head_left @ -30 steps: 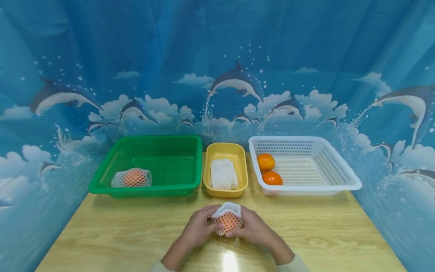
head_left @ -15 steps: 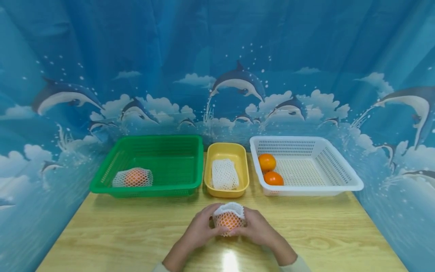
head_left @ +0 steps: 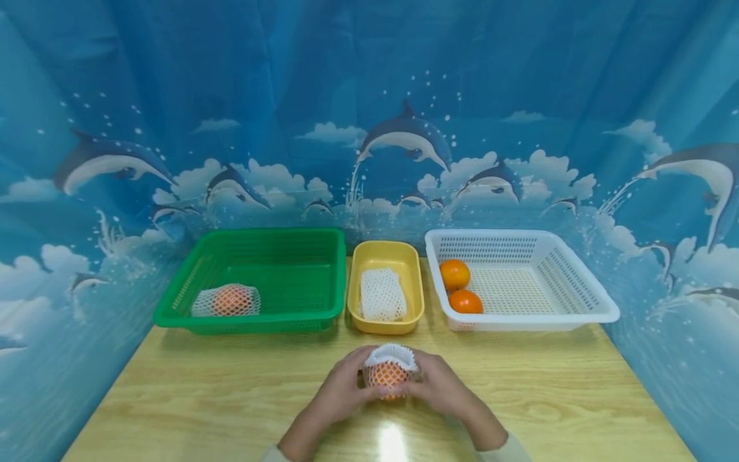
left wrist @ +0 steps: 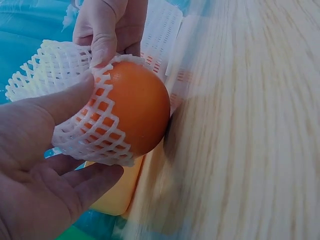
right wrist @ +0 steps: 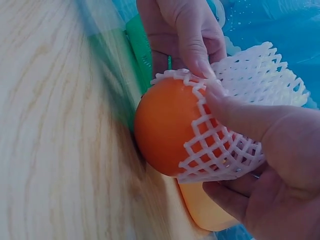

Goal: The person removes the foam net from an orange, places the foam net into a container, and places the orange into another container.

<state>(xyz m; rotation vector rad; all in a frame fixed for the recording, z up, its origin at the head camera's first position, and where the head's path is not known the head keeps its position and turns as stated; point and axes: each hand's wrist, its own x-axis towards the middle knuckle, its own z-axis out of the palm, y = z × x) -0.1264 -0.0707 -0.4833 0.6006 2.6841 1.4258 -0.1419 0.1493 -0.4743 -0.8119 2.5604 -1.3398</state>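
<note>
Between both hands, close over the table, is an orange (left wrist: 142,107) partly inside a white foam net sleeve (right wrist: 215,150). Its lower end is bare, while the loose end of the sleeve stands up above the fruit in the head view. My left hand (head_left: 345,384) grips the sleeve from the left, thumb on the mesh. From the right, my right hand (head_left: 435,384) does the same. Both thumb tips meet near the sleeve's edge in the wrist views, with the other fingers curled around the far side of the mesh.
Behind the hands stands a yellow tray (head_left: 385,328) holding white foam sleeves (head_left: 382,295). A green basket (head_left: 248,324) at left contains a netted orange (head_left: 231,299). At right, a white basket (head_left: 537,319) holds two bare oranges (head_left: 455,274). A dolphin-print curtain (head_left: 369,77) hangs behind.
The hands stay nearly in place around the orange. Their thumbs have come closer together at the lower front of the fruit.
</note>
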